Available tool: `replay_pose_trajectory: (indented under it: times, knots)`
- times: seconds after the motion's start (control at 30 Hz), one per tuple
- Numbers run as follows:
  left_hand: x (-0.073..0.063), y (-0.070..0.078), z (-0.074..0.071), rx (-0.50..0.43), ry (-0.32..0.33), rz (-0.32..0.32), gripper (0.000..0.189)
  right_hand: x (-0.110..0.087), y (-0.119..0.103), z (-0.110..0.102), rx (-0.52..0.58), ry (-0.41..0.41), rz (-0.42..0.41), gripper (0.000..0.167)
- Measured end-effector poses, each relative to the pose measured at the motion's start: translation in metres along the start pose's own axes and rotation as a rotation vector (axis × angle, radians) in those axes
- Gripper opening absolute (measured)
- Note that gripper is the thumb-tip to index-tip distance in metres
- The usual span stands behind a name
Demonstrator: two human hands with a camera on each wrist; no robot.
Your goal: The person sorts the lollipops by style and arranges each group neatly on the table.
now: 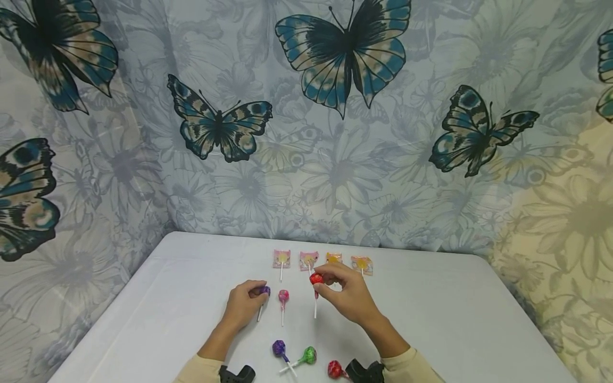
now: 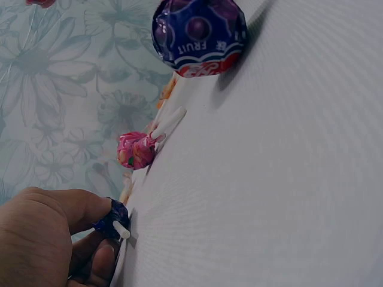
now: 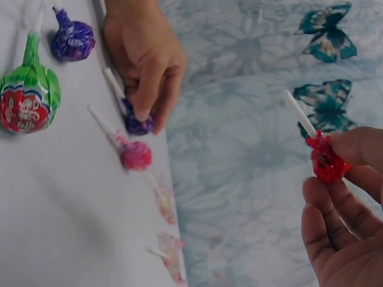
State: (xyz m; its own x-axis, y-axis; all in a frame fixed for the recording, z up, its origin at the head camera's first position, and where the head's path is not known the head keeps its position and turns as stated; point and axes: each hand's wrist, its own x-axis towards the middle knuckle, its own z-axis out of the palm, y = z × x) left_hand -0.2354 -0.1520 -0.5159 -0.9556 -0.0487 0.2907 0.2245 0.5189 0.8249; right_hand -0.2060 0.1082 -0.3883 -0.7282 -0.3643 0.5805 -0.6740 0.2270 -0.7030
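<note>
My left hand (image 1: 244, 304) pinches a purple-wrapped lollipop (image 3: 139, 124) by its round head, its stick pointing toward me, at the left of the table. Between thumb and fingers of my right hand (image 1: 351, 292) is a red lollipop (image 1: 316, 278), raised above the table with its stick hanging down in the head view. A pink lollipop (image 1: 283, 296) lies on the table between the two hands. Nearer to me lie another purple lollipop (image 1: 279, 348), a green lollipop (image 1: 310, 355) and a second red lollipop (image 1: 335, 369), the last partly covered by the right wrist's black strap.
Behind the hands, a row of flat lollipops in clear wrappers lies on the white table (image 1: 455, 308): two pink-edged packets (image 1: 281, 259) and two orange packets (image 1: 362, 264). A butterfly-patterned cloth (image 1: 335, 175) hangs right behind the table's far edge.
</note>
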Motion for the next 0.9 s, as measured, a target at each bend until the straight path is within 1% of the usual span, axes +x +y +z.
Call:
replay_pose_trajectory:
  times: [0.2, 0.27, 0.43, 0.5, 0.57, 0.73, 0.9]
  knots:
    - [0.000, 0.001, 0.000, -0.003, -0.002, -0.012, 0.028, 0.005, 0.008, 0.008, -0.001, -0.011, 0.088, 0.025]
    - [0.000, 0.000, 0.000, -0.004, -0.005, -0.008, 0.028, 0.006, 0.013, 0.010, 0.001, -0.015, 0.103, 0.025]
    - [0.001, -0.001, 0.000, 0.005, -0.005, 0.000, 0.028, 0.005, 0.045, 0.020, 0.014, -0.035, 0.147, 0.026]
    - [0.001, -0.001, 0.000, 0.008, -0.004, 0.000, 0.028, 0.004, 0.058, 0.024, 0.011, -0.044, 0.179, 0.026]
    - [0.001, -0.002, 0.000, 0.011, -0.001, 0.001, 0.028, 0.003, 0.065, 0.027, 0.003, -0.054, 0.200, 0.026]
    - [0.001, -0.001, -0.001, 0.008, -0.002, 0.004, 0.028, 0.000, 0.074, 0.031, -0.029, -0.075, 0.225, 0.024]
    - [0.001, -0.001, -0.001, 0.010, -0.008, -0.008, 0.028, -0.001, 0.078, 0.034, -0.074, -0.098, 0.247, 0.022]
